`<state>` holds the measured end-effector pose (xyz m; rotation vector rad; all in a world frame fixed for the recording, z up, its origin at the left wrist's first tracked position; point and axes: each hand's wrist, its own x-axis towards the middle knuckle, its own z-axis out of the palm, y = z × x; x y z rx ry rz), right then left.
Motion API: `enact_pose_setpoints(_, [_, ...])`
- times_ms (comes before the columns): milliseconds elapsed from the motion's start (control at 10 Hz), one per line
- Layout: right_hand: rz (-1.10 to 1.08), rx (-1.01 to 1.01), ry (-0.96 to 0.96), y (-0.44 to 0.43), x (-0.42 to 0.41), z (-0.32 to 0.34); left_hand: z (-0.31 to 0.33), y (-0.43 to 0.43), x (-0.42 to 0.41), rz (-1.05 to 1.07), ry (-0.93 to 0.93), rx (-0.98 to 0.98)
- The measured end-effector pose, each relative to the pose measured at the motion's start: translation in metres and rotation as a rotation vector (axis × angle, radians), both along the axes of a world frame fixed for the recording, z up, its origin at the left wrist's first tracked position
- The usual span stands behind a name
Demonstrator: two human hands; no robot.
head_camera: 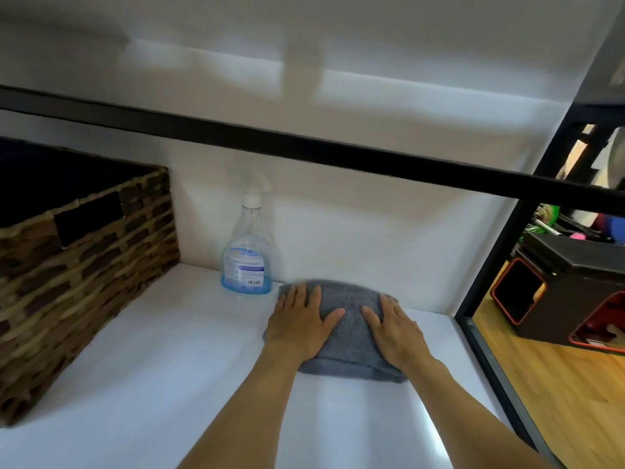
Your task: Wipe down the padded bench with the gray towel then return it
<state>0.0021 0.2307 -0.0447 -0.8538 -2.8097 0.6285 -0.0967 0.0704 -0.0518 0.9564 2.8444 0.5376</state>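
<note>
Spray bottle (248, 262) with a white-and-blue label, its print blurred and unreadable, a barcode at lower right

Left hand (299, 328) and right hand (394, 328) — palms down, fingers spread.

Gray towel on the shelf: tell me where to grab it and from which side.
Take the gray towel by its two short ends, from above and in front. It lies folded flat on the white shelf, the left hand and right hand already flat on top; the spray bottle crowds its back-left corner.
</note>
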Motion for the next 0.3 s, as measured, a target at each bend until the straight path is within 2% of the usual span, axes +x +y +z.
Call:
enact_pose_setpoints(100, [-0.068, 0.078, 0.067, -0.017, 0.020, 0.027, 0.017, -0.013, 0.005, 0.072, -0.169, 0.220])
enact_pose_setpoints(200, [-0.127, -0.064, 0.300, -0.050, 0.059, 0.056, 0.041, -0.054, 0.033, 0.212, -0.168, 0.549])
enact_pose_setpoints(300, [-0.151, -0.415, 0.451, -0.092, 0.103, 0.093, 0.078, -0.106, 0.083, 0.258, -0.356, 0.847])
